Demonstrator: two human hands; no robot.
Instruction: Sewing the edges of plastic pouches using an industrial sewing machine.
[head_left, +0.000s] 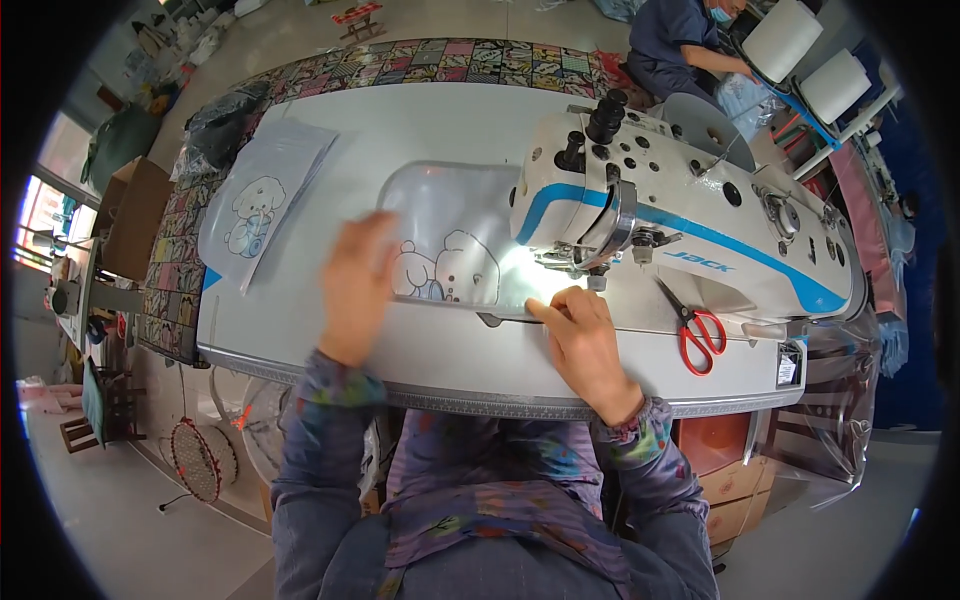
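A translucent plastic sheet (445,205) with rounded corners and a cartoon puppy print lies flat on the white sewing table (440,350). Its right end reaches under the lit needle area of a white and blue sewing machine (690,215). My right hand (588,345) has its fingers bent and closed at the sheet's near right edge, close to the presser foot. Over the left edge of the sheet is my left hand (358,285), smeared by motion, so its fingers and any contact are unclear.
Red-handled scissors (702,340) lie right of my right hand. More puppy-printed sheets (265,205) are stacked at the table's left. Thread cones (783,40) stand at the back right, near a person (680,45) in dark clothes. Patterned fabric (440,62) borders the far table edge.
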